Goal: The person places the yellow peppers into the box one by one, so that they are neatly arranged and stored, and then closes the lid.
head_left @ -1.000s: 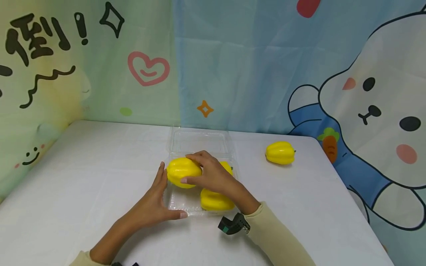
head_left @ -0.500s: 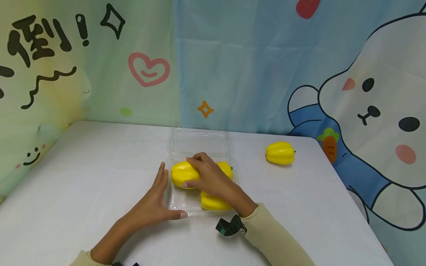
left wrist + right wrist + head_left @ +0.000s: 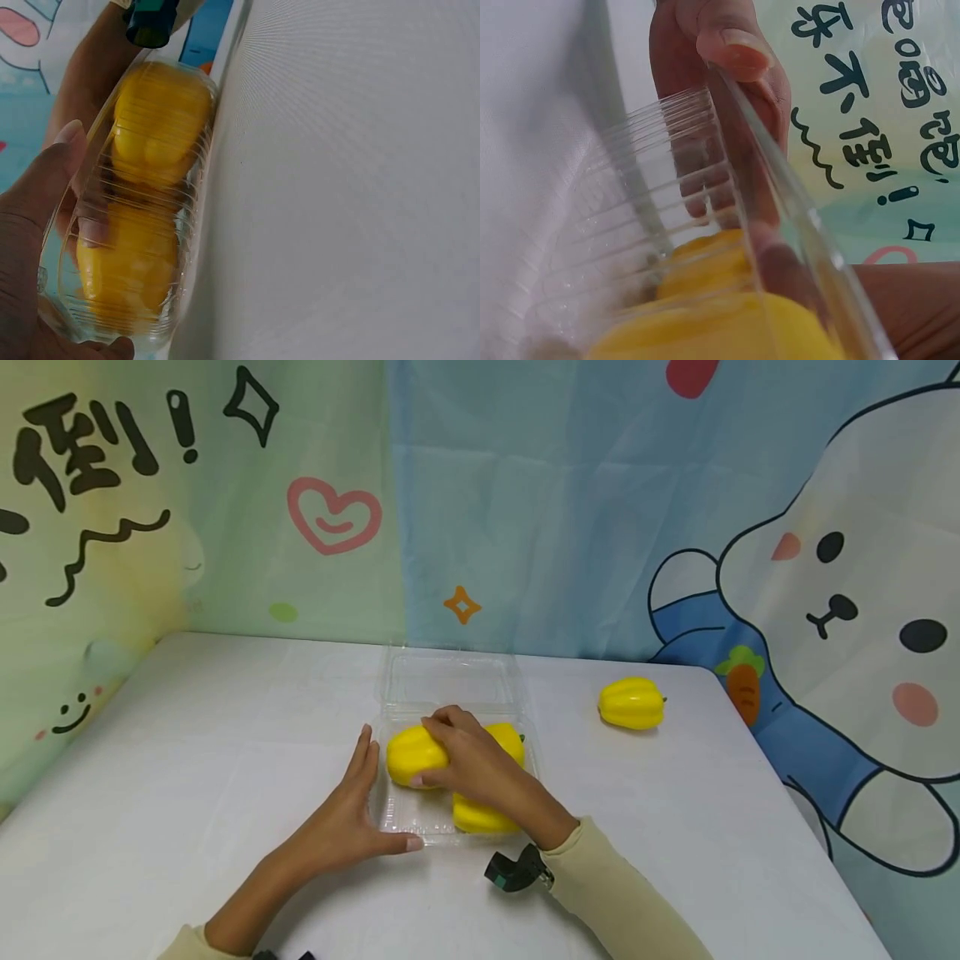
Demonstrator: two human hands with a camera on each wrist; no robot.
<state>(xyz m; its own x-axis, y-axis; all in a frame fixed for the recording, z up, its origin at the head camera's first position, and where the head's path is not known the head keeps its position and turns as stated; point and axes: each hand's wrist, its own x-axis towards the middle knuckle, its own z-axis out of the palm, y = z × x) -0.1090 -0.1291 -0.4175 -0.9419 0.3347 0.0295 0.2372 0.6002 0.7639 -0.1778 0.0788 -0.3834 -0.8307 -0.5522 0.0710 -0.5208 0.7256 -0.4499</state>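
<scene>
A clear plastic clamshell container [image 3: 416, 814] lies with its lid laid back. My right hand [image 3: 480, 760] holds a yellow bell pepper [image 3: 408, 756] in its left half, thumb on the near side and fingers over the top. Two more yellow bell peppers sit in the right half, one at the front [image 3: 480, 816] and one behind [image 3: 508, 739], both partly covered by the right hand. My left hand [image 3: 345, 822] rests against the container's left-front corner, fingers extended along the left side and thumb at the near edge. Through the ribbed wall, the left wrist view shows the held pepper [image 3: 127, 270].
Another yellow bell pepper [image 3: 632, 703] lies on the white table [image 3: 225, 760] at the far right. The transparent lid [image 3: 450, 681] reaches back near the printed curtain [image 3: 525, 527]. A black wrist camera [image 3: 513, 870] hangs by the right sleeve, just in front of the container.
My right hand has moved the pepper slightly right and down, from the container's left rim to inside its left half. My left hand has stayed in place.
</scene>
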